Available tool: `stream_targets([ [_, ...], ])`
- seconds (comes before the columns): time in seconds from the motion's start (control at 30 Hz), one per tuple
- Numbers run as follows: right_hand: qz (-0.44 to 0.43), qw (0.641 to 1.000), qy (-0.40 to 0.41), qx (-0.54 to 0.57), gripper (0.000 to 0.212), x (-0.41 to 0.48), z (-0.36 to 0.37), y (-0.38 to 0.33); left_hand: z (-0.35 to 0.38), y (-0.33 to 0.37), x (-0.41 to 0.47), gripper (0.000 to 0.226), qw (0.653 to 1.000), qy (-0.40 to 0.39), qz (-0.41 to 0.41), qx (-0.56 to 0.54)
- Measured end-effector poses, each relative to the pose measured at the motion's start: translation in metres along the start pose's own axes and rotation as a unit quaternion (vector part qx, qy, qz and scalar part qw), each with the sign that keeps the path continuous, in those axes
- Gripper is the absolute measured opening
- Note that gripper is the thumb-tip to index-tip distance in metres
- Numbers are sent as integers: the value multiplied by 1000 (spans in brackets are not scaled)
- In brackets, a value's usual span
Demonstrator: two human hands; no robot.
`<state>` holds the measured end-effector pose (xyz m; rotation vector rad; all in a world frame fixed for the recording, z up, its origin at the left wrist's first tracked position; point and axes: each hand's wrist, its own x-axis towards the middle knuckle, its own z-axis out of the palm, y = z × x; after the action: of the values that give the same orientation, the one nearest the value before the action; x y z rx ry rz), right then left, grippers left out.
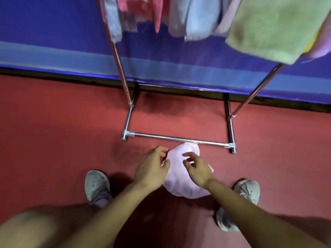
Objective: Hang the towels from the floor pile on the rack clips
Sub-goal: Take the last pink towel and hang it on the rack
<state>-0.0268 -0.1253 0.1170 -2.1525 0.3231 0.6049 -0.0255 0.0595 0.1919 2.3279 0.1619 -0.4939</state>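
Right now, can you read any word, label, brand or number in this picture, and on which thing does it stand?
None can be read.
Hanging towels: blurred, no label or print shows.
Pink towel on the floor: plain, no tag shows.
Shoes: no brand mark is legible.
Rack base bar: bare metal.

Two grey sneakers [97, 185] [248, 190] stand on a red floor [53, 131]; behind runs what looks like blue fabric sheeting [53, 33] with a paler band.

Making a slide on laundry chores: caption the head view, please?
Both hands, left hand and right hand, reach with open fingers for a pink towel on the red floor below the rack.
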Motion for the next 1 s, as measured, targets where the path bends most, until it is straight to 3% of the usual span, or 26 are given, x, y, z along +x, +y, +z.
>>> stream_targets([
  [0.37,90,982,-80,-143,43,44,89,111,48,-15,7,49,991,-99,-29,83],
  [0.63,135,950,-181,-214,53,46,124,141,63,-41,4,49,984,-147,-98,24],
  [0.83,170,942,-214,-193,49,59,129,143,64,-49,5,44,978,-139,-155,-25],
  [1.0,167,923,-248,-242,56,61,143,163,64,-40,5,40,978,-138,-141,-72],
])
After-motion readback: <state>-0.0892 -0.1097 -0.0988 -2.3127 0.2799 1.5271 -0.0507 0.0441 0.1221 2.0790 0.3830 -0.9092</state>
